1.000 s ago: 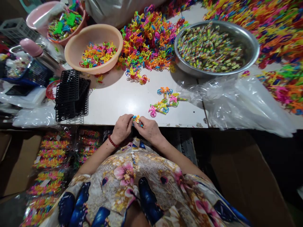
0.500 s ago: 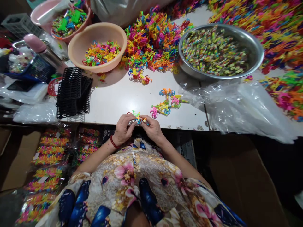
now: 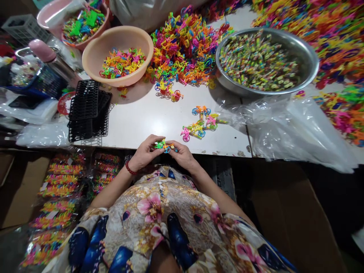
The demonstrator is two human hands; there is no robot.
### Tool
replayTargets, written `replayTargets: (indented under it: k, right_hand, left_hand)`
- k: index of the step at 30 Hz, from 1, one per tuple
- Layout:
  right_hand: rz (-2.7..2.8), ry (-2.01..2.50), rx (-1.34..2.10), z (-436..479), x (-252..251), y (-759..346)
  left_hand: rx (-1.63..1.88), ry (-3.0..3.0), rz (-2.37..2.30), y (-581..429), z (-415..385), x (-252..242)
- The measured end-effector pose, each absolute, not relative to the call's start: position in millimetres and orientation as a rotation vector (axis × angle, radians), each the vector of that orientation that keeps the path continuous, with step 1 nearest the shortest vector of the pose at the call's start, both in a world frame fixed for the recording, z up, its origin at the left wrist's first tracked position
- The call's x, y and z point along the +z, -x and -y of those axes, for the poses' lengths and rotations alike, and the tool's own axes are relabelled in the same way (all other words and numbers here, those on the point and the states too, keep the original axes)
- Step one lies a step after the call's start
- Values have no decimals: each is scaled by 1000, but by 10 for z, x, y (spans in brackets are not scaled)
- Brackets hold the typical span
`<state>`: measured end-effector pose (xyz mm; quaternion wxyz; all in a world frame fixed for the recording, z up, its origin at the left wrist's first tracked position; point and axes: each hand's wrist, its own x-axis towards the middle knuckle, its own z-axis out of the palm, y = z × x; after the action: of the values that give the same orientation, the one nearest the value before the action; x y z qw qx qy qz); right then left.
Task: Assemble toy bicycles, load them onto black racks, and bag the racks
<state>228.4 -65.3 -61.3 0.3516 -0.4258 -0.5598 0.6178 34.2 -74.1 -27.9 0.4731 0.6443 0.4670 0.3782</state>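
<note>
At the table's front edge, my left hand (image 3: 146,151) and my right hand (image 3: 182,153) meet around a small plastic toy bicycle (image 3: 165,146) in green, orange and blue. Thumbs and fingers of both hands pinch it from either side, hiding part of it. A red bead bracelet (image 3: 130,168) circles my left wrist. Ahead and to the right lie several similar toy bicycles, among them a pink and yellow one (image 3: 193,131) and an orange and blue one (image 3: 201,110), with small candy-like tubes attached.
A peach basin (image 3: 93,62) of plastic parts stands left of a heap of toy bicycles (image 3: 184,45). To the right are a metal bowl (image 3: 311,70) of wrapped tubes and clear plastic bags (image 3: 295,129). Black plastic grids (image 3: 82,110) lie at left; bagged toys (image 3: 61,178) sit below.
My left hand has turned and its fingers have opened out a little, exposing more of the green part. The toy bicycle has shifted slightly in my fingers. Other things stay in place.
</note>
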Motion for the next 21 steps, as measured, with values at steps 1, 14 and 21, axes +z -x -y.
replayTargets:
  k: [1, 14, 21]
  right_hand:
    - [1435, 1110, 1637, 658, -609, -2286]
    - [1012, 1028, 2014, 693, -541, -2232]
    - [843, 997, 2275, 646, -579, -2271]
  left_hand:
    - [922, -1475, -1137, -350, 747, -262]
    - [843, -946, -975, -332, 739, -276]
    - [872, -1064, -923, -356, 784, -247]
